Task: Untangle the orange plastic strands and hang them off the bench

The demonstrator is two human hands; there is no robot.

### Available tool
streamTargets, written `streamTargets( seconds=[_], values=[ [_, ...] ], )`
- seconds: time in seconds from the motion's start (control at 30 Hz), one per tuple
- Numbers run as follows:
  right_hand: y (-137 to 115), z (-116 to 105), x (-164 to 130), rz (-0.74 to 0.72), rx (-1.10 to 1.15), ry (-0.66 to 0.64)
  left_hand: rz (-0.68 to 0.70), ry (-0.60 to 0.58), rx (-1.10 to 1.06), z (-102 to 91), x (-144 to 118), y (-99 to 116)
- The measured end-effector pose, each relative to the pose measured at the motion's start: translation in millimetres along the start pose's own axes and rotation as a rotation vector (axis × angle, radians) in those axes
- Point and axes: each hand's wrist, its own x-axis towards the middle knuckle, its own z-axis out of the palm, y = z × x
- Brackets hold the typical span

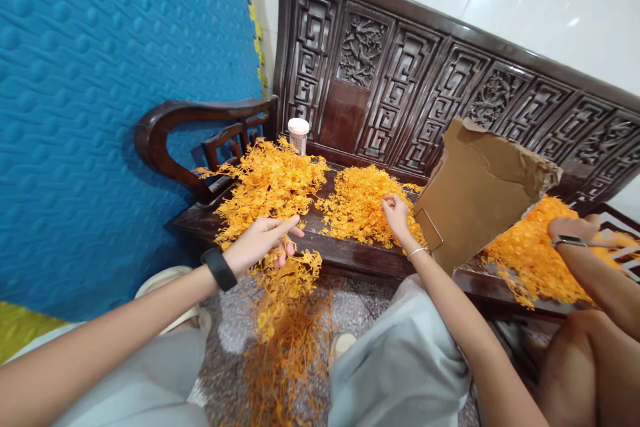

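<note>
My left hand (273, 238), with a black band on the wrist, is partly closed around some orange stringy strands (285, 280) that hang below it over the bench edge. Just beyond it lies a loose orange heap (273, 180) of the same tangled, frilly pieces. My right hand (397, 213) is over the middle orange heap (363, 197), thumb and fingertips pinched together. What sits in that pinch is too small to tell. Both heaps rest on the dark wooden bench (350, 253).
A cardboard sheet (485, 187) stands upright right of my right hand. Beyond it, another person's hand (575, 230) is at a third orange heap (540, 253). A white-lidded tub (299, 135) stands by the carved backrest (350, 113). More orange strands (285, 367) lie below, between my knees.
</note>
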Motion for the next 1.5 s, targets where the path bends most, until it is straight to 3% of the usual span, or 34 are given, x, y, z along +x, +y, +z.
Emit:
streamTargets(
  seconds=[0.23,0.3,0.43,0.53,0.8,1.03,1.2,1.37,1.5],
  values=[
    [-71.7,6.3,-41.7,-0.287,0.139,-0.625,-0.019,-0.032,-0.018,5.9,1.3,3.0],
    [-90.4,6.8,-54.9,-0.407,0.142,-0.711,-0.035,-0.027,-0.041,8.2,2.1,4.0],
    [-121.7,4.0,-80.9,-0.618,0.12,-0.743,-0.065,0.011,-0.094,12.5,4.1,4.7],
    [-135.8,3.0,-99.7,-0.671,0.055,-0.724,-0.06,0.032,-0.099,16.9,5.6,4.1],
    [-123.4,21.2,-113.5,-0.435,0.014,-0.719,-0.055,0.002,-0.201,30.4,6.0,2.7],
    [-116.4,16.2,-96.0,-0.382,0.206,-0.801,0.003,-0.005,-0.248,26.3,9.6,4.7],
    [-118.2,6.4,-87.7,-0.39,0.216,-0.788,-0.017,0.037,-0.184,28.1,10.7,6.6],
    [-117.0,0.5,-86.3,-0.496,0.108,-0.8,-0.031,-0.08,0.002,30.1,10.4,5.0],
    [-116.2,-1.4,-87.1,-0.597,-0.016,-0.724,-0.018,-0.214,0.151,30.8,8.9,5.0]
  ],
)
